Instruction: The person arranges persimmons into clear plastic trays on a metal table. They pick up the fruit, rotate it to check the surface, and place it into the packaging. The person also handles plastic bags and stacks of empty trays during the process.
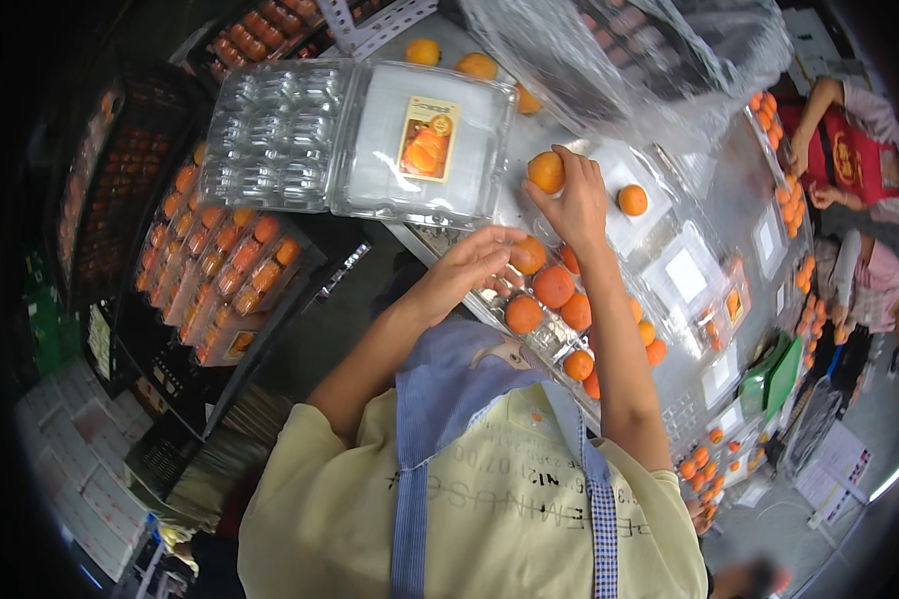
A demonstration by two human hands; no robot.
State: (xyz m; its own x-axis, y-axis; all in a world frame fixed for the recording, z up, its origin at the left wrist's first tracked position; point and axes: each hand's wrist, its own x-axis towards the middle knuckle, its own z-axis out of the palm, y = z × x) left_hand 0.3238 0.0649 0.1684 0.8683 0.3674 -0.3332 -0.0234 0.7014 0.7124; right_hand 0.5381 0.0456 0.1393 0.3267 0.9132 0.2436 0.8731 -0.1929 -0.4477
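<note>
My right hand (578, 196) grips an orange citrus fruit (546, 172) between thumb and fingers above the metal table. Lower and to the left, my left hand (468, 271) has its fingers curved beside another orange fruit (528, 255); whether it grips that fruit cannot be told. Several more fruits, one of them a redder orange fruit (553, 287), lie under and between my arms, some in a clear plastic tray (545, 338). An open clear plastic clamshell box (418, 202) with a fruit label on its lid lies beyond my left hand, its moulded half to the left.
Filled clear fruit packs (213, 269) stand in a black crate at the left. Crumpled clear plastic film (614, 97) covers packs at the top. A single fruit (632, 200) lies right of my right hand, near flat clear packs (685, 277). Two people (843, 150) work across the table.
</note>
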